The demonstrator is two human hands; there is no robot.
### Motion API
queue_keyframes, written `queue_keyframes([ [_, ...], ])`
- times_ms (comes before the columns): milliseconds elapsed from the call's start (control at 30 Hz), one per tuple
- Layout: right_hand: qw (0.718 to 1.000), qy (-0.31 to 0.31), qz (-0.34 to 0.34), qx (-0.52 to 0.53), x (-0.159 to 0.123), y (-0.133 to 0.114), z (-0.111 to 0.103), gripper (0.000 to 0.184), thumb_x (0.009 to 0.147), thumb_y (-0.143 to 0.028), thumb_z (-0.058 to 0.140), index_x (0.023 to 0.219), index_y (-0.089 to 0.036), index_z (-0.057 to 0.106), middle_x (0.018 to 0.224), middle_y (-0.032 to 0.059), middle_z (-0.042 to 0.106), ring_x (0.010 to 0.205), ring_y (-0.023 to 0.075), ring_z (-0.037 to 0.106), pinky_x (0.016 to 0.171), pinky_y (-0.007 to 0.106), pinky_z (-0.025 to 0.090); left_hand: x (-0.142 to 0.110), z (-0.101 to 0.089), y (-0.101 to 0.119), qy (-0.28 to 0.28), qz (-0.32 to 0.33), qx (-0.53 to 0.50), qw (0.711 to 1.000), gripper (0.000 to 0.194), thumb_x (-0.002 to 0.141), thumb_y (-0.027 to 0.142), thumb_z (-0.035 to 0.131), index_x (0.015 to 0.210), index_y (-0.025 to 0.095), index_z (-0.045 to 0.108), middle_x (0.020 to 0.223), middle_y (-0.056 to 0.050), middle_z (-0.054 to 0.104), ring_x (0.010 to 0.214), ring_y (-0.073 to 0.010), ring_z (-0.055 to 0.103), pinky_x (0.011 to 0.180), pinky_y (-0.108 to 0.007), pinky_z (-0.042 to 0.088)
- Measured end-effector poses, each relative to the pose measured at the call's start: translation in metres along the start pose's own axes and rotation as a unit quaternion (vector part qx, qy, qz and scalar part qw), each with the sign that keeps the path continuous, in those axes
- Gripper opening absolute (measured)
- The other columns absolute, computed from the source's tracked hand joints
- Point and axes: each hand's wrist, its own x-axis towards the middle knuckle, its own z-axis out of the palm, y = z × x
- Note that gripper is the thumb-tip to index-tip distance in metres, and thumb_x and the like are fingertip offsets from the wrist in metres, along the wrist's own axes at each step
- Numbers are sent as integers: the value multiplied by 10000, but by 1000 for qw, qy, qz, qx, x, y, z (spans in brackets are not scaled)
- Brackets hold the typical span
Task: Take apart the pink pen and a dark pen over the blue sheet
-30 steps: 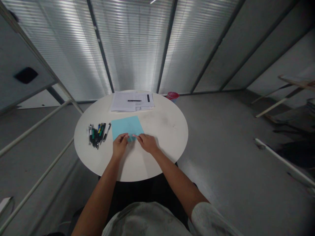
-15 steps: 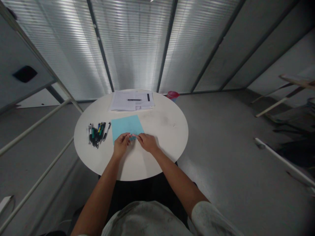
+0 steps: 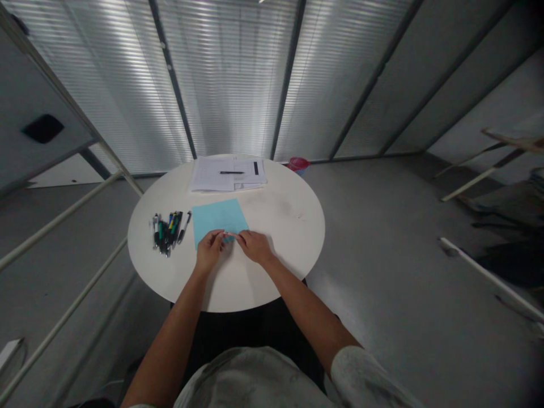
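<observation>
1. Since the earlier frame, the left hand [image 3: 209, 252] and right hand [image 3: 255, 246] have drawn slightly closer together.
2. Both hands are half-closed, their fingertips [image 3: 225, 233] pinching the near edge of the pale blue paper sheet [image 3: 216, 218], which lies on the round white table [image 3: 284, 255].
3. Stacked white printed papers [image 3: 212, 174] lie beyond it, their print too small to read, under a slim black pen [image 3: 232, 172].
4. A red-rimmed cup [image 3: 298, 164] stands past the table's far edge, contents hidden.
5. A heap of black, green and yellow pens [image 3: 168, 232] lies left of the sheet.
</observation>
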Motion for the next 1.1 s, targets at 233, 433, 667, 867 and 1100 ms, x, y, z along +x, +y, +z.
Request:
queue_keyframes([
  [233, 1000, 1, -14, -3, -1, -1, -2, 515, 1027, -511, 252, 980, -192, 655, 921, 62, 716, 812, 150, 638, 667, 264, 338, -2, 1, 4, -12, -5, 9, 1000, 388, 810, 485, 627, 996, 150, 698, 765, -49, 685, 574, -124, 563, 573, -263, 461],
  [433, 999, 25, -36, -10, -2, 1, 2, 484, 1007, -533, 325, 933, -192, 661, 897, 54, 702, 826, 161, 617, 714, 278, 356, -1, 0, 3, -25, 1, 29, 999, 336, 811, 458, 618, 952, 168, 713, 689, -37, 662, 593, -145, 568, 599, -284, 464],
  [667, 996, 48, -66, -26, -1, 4, 6, 430, 1011, -485, 353, 1006, -205, 679, 973, 72, 679, 925, 185, 567, 839, 311, 364, -2, -1, 9, -18, 6, 30, 999, 329, 811, 466, 612, 898, 167, 718, 696, -35, 658, 562, -130, 529, 561, -266, 433],
  [867, 993, 62, -81, -64, 0, 6, 7, 365, 1008, -443, 382, 1052, -245, 684, 1005, 72, 653, 942, 207, 525, 844, 339, 341, -3, 0, 8, -16, 4, 27, 999, 322, 825, 480, 593, 866, 179, 698, 653, -14, 610, 541, -124, 482, 535, -255, 396],
  [1100, 992, 70, -83, -66, -2, 7, 9, 327, 1003, -417, 411, 1057, -258, 691, 1012, 81, 644, 933, 210, 510, 841, 345, 325, -3, 1, 8, -8, -12, 51, 999, 298, 838, 455, 581, 742, 186, 668, 572, -14, 560, 531, -138, 493, 536, -256, 393],
])
